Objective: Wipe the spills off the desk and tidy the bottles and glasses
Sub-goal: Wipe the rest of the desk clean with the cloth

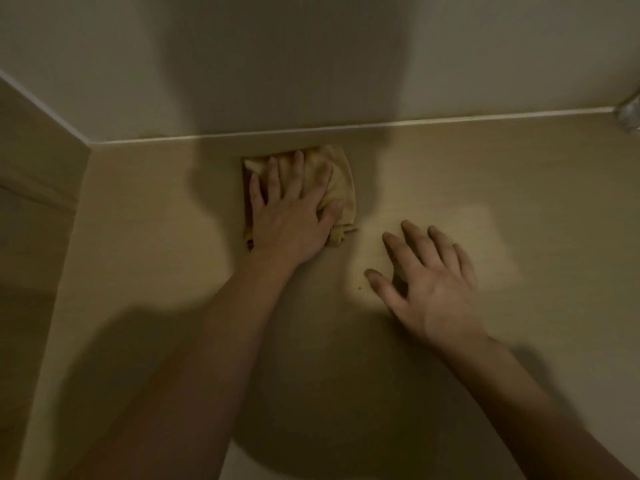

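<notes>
My left hand (294,216) lies flat with spread fingers on a crumpled yellow cloth (337,181), pressing it onto the pale desk (485,188) close to the back wall. My right hand (429,282) rests palm down on the bare desk just right of the cloth, fingers apart, holding nothing. A tiny dark speck (360,288) sits on the desk beside my right thumb. The picture is blurred and dim.
A clear glass object (629,114) shows partly at the far right edge against the wall. The back wall (311,64) rises straight behind the cloth. The desk's left edge (81,216) drops away beside a side panel.
</notes>
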A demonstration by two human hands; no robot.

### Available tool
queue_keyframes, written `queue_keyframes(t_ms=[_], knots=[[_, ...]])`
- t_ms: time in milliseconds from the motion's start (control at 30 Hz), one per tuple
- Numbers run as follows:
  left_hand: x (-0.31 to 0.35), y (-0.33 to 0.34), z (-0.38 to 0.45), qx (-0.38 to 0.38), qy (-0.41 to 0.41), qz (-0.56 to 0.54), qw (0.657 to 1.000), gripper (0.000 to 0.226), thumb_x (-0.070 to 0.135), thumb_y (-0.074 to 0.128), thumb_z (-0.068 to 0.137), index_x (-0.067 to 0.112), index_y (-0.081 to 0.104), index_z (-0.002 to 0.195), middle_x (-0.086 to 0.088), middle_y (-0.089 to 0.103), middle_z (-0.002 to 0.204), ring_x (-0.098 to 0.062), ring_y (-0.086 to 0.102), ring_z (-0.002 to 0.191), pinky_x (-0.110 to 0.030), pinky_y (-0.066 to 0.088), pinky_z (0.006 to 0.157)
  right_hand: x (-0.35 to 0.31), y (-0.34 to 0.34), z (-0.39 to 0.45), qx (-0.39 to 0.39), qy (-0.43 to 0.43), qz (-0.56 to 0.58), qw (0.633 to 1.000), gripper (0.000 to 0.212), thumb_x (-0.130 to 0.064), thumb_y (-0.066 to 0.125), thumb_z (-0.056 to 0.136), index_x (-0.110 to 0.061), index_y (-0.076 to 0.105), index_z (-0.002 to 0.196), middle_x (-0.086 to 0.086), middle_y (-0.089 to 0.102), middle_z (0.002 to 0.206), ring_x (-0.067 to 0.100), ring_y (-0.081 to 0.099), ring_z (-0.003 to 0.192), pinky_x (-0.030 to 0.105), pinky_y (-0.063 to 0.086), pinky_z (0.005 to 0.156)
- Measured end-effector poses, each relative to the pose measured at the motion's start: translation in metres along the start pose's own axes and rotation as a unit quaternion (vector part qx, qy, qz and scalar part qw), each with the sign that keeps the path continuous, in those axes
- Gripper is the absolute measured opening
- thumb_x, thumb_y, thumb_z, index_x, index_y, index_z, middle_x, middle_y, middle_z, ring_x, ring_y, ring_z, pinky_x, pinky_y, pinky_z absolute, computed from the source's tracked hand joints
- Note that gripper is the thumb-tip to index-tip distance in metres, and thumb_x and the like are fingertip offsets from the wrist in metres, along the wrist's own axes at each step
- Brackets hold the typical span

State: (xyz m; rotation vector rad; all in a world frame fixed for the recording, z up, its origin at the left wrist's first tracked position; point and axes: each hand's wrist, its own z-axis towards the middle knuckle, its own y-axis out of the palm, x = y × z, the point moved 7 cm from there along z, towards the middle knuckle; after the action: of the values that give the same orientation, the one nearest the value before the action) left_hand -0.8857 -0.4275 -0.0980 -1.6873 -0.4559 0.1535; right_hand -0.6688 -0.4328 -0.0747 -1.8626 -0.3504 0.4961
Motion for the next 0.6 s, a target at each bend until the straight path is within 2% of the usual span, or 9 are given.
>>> queue_keyframes(t_ms=[200, 367, 500, 600], knots=[[0.034, 0.014, -0.063, 0.020, 0.042, 0.008, 0.999, 0.065, 0.070, 0.010, 0.096, 0.049, -0.001, 0.156, 0.002, -0.007, 0.169, -0.034, -0.010, 0.154, -0.056, -0.008, 0.120, 0.026, -0.010, -0.011, 0.005, 0.037, 0.027, 0.999, 0.072, -0.073, 0.019, 0.093, -0.038, 0.028, 0.155, -0.005, 0.016, 0.168, 0.025, 0.006, 0.154, 0.051, 0.010, 0.124], [0.071, 0.024, -0.086, 0.005, 0.034, 0.009, 0.999, 0.069, 0.071, 0.005, 0.094, 0.044, 0.001, 0.157, -0.003, -0.009, 0.169, -0.039, -0.012, 0.153, -0.060, -0.008, 0.119, 0.025, -0.016, -0.023, 0.023, 0.034, 0.049, 0.998, 0.071, -0.069, 0.011, 0.098, -0.034, 0.035, 0.154, -0.002, 0.024, 0.166, 0.026, 0.012, 0.153, 0.050, 0.014, 0.123], [0.050, 0.014, -0.087, -0.004, 0.071, -0.026, 0.997, 0.066, 0.071, 0.003, 0.094, 0.048, -0.001, 0.156, 0.002, -0.009, 0.169, -0.032, -0.012, 0.154, -0.054, -0.011, 0.119, 0.025, -0.019, -0.031, 0.027, 0.029, 0.070, 0.997, 0.068, -0.065, 0.019, 0.096, -0.033, 0.038, 0.153, -0.002, 0.029, 0.164, 0.025, 0.016, 0.152, 0.047, 0.016, 0.123], [0.000, 0.003, -0.106, 0.011, 0.029, -0.031, 0.999, 0.068, 0.068, 0.007, 0.094, 0.046, 0.010, 0.157, 0.004, 0.003, 0.169, -0.029, -0.001, 0.155, -0.058, -0.001, 0.122, 0.016, -0.020, -0.033, 0.034, 0.005, 0.074, 0.997, 0.062, -0.061, 0.027, 0.100, -0.030, 0.039, 0.153, -0.002, 0.031, 0.163, 0.025, 0.017, 0.151, 0.048, 0.018, 0.123]])
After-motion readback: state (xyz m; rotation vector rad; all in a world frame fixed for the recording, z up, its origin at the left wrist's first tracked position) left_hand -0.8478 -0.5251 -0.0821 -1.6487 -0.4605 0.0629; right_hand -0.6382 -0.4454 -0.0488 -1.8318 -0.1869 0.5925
